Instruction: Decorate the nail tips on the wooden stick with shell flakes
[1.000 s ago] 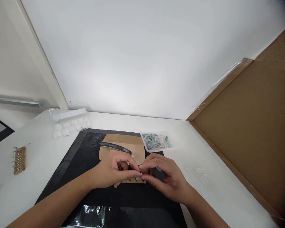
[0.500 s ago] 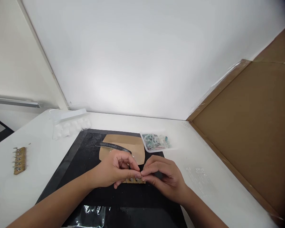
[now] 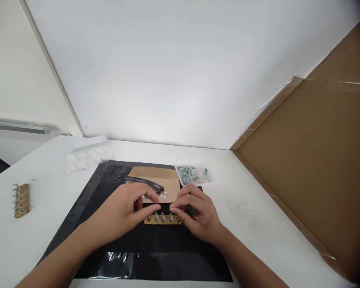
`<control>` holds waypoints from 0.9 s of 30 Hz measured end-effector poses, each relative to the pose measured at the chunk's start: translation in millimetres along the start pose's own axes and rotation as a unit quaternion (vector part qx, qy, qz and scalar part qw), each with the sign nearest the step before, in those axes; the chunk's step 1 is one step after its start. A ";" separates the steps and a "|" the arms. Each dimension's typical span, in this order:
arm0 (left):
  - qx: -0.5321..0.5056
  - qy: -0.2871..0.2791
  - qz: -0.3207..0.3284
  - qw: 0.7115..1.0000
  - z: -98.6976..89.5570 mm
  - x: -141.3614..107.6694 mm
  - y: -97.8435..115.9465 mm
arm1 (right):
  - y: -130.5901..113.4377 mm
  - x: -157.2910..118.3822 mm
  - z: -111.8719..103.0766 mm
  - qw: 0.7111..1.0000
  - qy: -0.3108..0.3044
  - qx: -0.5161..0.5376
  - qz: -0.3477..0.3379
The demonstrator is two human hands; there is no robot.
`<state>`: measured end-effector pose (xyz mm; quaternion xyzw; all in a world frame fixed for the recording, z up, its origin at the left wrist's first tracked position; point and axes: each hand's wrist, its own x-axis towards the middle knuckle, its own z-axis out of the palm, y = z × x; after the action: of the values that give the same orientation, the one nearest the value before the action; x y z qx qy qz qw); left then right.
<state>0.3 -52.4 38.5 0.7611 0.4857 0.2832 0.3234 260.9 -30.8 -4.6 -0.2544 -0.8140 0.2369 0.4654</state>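
Observation:
My left hand [image 3: 130,206] hovers at the left end of a yellowish strip [image 3: 159,221], its thumb and index finger curved with a gap between them; nothing shows in it. My right hand [image 3: 199,212] pinches a tiny pale piece [image 3: 170,207] at its fingertips, just above the strip's right part. Metal holders stand along the strip, and several carry a clear nail tip [image 3: 163,218]. Behind my hands lies a tan sheet [image 3: 171,180] with small white bits [image 3: 163,196] and a dark curved nail file [image 3: 144,182] on it.
A black mat [image 3: 114,236] lies under the work. At the back stand a tub [image 3: 195,175] of green and clear pieces and a clear case [image 3: 88,156] with white contents. Another strip with metal holders [image 3: 21,201] is at left. A cardboard panel [image 3: 312,160] borders the right.
My hands, which met at the fingertips, have moved apart. The left went left and its fingers opened; the right rose slightly leftward with the pale piece. The strip's nail tips now show.

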 end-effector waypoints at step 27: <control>0.042 0.207 -0.098 0.972 90.7 -55.0 -39.7 | 5.6 3.8 44.3 0.980 -0.128 -0.150 0.000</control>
<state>25.6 -110.1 -55.6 0.6473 0.6262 0.3807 0.2097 221.5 -30.7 -25.7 -0.2888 -0.8930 0.1430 0.3142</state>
